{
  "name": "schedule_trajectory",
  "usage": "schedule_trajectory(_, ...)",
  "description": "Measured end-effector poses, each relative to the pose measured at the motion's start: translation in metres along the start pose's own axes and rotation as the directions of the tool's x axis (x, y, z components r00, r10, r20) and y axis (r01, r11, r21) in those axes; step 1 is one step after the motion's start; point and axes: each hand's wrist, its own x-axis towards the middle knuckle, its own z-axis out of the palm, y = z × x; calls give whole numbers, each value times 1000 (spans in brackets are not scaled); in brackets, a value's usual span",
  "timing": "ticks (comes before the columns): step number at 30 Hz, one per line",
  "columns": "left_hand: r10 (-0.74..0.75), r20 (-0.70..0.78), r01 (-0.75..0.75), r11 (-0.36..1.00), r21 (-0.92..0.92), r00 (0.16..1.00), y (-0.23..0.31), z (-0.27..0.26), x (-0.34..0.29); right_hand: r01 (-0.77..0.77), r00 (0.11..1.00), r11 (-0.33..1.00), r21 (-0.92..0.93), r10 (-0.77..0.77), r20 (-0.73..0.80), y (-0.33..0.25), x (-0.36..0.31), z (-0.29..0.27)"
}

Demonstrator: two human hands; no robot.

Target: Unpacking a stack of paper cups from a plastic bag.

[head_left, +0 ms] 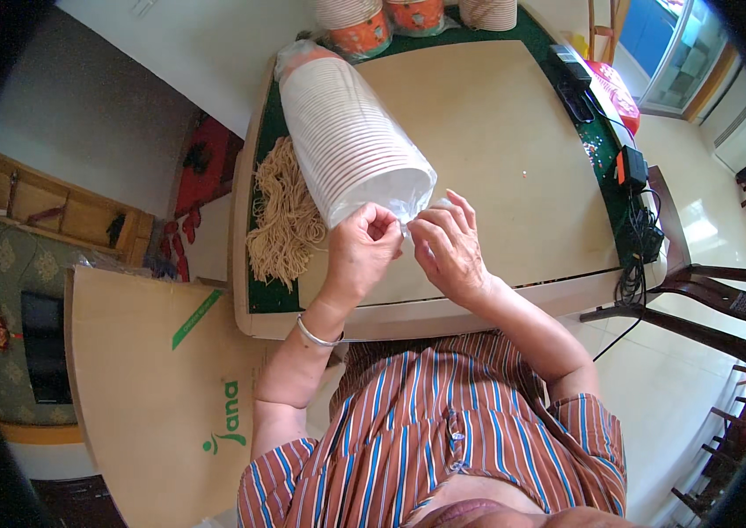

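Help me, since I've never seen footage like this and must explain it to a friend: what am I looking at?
There's no machine here, just a person's bare hands. The one picture comes from a camera worn on the head, looking down; its wide lens bends straight edges near the rim. On the table lie a brown board, a bundle of pale cord and, on its side, a long stack of nested white tubs in a clear plastic bag. The left hand and right hand pinch the bag's gathered near end.
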Motion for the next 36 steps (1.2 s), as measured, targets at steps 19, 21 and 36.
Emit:
schedule_trajectory(19, 8, 109, 3, 995, -98, 994, -10, -5, 7, 122, 962, 991, -46, -107, 250, 5, 9, -13)
schedule_trajectory(21, -67, 93, 73, 995, -66, 993, -7, -4, 8, 133, 961, 989, -68, -112, 253, 9, 9, -9)
schedule_trajectory(36, 503, 34, -425, 691, 584, 864, 14, 2, -7, 303, 948, 950, -82, -291, 126, 19, 15, -7)
